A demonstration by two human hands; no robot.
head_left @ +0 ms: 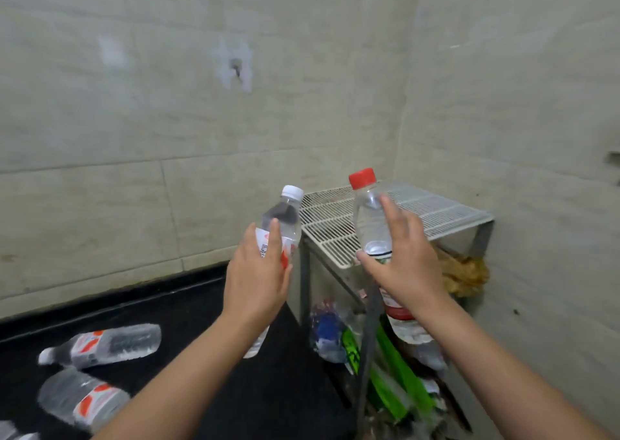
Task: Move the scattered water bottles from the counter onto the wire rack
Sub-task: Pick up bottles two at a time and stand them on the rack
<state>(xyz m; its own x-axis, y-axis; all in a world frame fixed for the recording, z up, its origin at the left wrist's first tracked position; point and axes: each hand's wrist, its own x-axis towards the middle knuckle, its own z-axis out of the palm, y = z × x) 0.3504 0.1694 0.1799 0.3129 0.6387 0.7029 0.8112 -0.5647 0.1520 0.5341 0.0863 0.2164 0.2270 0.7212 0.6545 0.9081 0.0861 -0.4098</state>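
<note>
My left hand (256,282) closes its fingers (274,235) around a white-capped bottle (281,218) and my right hand (404,258) around a red-capped bottle (369,211), both raised before the wire rack (436,208), while two bottles (110,342) lie on the black table (188,308).

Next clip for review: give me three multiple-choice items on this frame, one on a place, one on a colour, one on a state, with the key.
1. Where is the white wire rack?
A. in the wall corner, right of the black counter
B. on the floor at left
C. hung overhead

2. What colour is the cap of the clear plastic bottle in the right hand?
A. blue
B. red
C. white

3. How does the white-capped clear bottle with red-and-white label stand?
A. lying on the counter
B. standing on the rack
C. held in the air by the left hand

Key: 1 A, it stands against both walls; 2 B, red cap on top; 3 C, fingers wrap it.
</note>
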